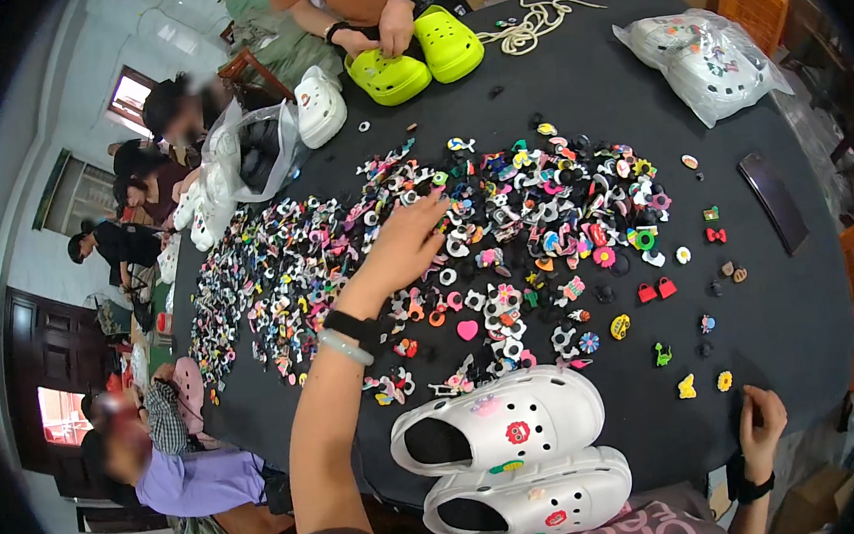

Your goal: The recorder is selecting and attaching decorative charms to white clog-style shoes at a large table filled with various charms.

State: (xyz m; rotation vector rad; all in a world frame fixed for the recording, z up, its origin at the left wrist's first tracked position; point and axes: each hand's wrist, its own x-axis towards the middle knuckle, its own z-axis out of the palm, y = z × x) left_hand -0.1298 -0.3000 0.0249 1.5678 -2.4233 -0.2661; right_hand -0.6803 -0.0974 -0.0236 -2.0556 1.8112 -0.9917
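— Where is the left hand point(407, 240) reaching?
— Into the heap of shoe charms point(503, 211) on the bench point(573, 85), fingers spread, grasping nothing.
— The right hand point(760, 421)?
— Resting loose at the bench edge, beside the white clogs point(513, 461).

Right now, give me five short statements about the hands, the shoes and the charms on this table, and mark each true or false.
1. The left hand reaches into the pile of charms. True.
2. The right hand holds a white clog. False: it rests at the edge of the table, holding nothing.
3. Two white clogs lie at the near edge with charms on them. True.
4. The person across the table has red clogs. False: that person's hands are on lime green clogs.
5. A bag of white clogs lies at the far right. True.
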